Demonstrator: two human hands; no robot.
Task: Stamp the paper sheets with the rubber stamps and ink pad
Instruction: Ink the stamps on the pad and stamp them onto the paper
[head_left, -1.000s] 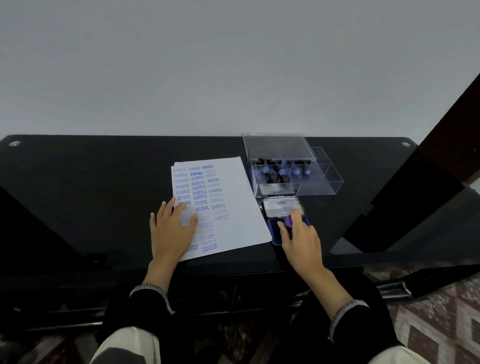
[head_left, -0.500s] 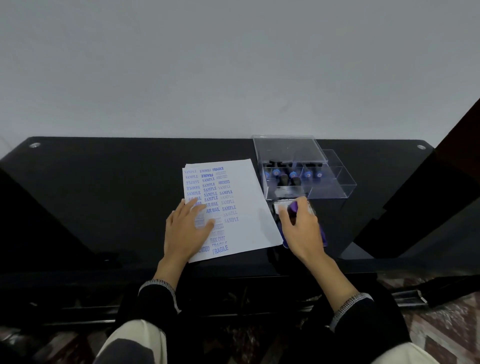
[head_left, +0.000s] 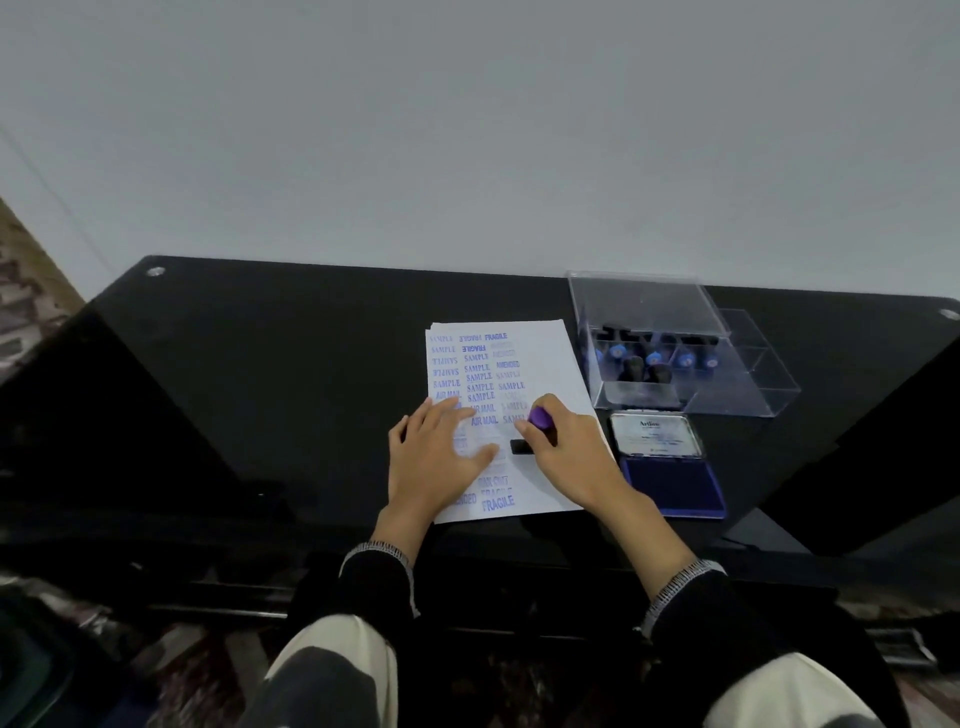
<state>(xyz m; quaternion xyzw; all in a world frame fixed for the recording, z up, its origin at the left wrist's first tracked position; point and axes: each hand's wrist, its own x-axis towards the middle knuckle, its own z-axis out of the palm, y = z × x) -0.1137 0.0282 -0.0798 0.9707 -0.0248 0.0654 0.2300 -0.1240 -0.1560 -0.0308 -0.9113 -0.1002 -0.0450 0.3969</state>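
Purple-handled rubber stamp (head_left: 535, 428) down on the top paper sheet (head_left: 550, 358), black base at the sheet's middle, just right of the left thumb. Gripped from above in the right hand (head_left: 571, 457), fingers curled round the handle, purple knob showing between thumb and forefinger. Whether the base is pressed flat or just above the paper: cannot tell.

Left hand (head_left: 436, 457) flat on the same sheet, fingers straight and spread, pinning down the lower left part, holding nothing. Sheet covered in blue prints: SAMPLE, FRAGILE, AIR MAIL, AMENDED, some faint, some upside down. More sheets stacked beneath, edges showing at the top left corner.

Just right of the paper, ink pad (head_left: 675, 480) lying open, blue pad toward the near edge, lid with white label tipped back behind it. Beyond the pad, clear plastic box (head_left: 727, 384) with several other stamps (head_left: 654, 361) inside, blue and black handles in the left part, right compartment see-through. Clear lid (head_left: 644, 304) resting across the back of the box.

All on a glossy black table (head_left: 260, 389) against a plain pale wall (head_left: 467, 130). Dark sleeves with patterned cuffs at both wrists; patterned floor at the edges of the view.
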